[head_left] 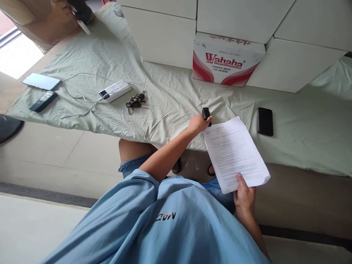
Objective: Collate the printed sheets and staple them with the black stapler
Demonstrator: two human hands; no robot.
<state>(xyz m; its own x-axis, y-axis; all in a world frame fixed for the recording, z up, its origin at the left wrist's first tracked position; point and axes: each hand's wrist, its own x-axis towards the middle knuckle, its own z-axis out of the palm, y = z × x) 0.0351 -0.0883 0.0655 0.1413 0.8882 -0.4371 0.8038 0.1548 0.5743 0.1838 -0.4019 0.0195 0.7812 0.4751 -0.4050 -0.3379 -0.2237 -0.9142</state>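
Risk, as we judge it, starts with the biggest thing: the loose green cloth [170,95] over the table is wrinkled and hangs over the near edge. A drag on it by an arm or knee could pull along everything lying on it.

Next come the papers [235,154]. Our right hand [244,198] pinches them at the lower corner only, thumb on top and fingers curled under. Their far end rests on the cloth and their near end hangs in the air over the table's edge. With so small a grip the sheets could sag, fan apart or slide off.

The black phone [265,121] lies just beside the papers, and a sweep of the sheets could nudge it.

Smallest is the small black gadget [205,113] at the papers' top corner. Our left hand [198,124] is on it with the fingers bent around its near side. We cannot tell whether it is firmly gripped or only touched. It could tip or skid on the soft cloth.

As for containers, the plain white boxes [162,33] are stacked at the back, all closed, so we cannot see inside. Wedged among them is a smaller red-and-white carton [225,60] printed for drinking water. It is also shut, its contents hidden.
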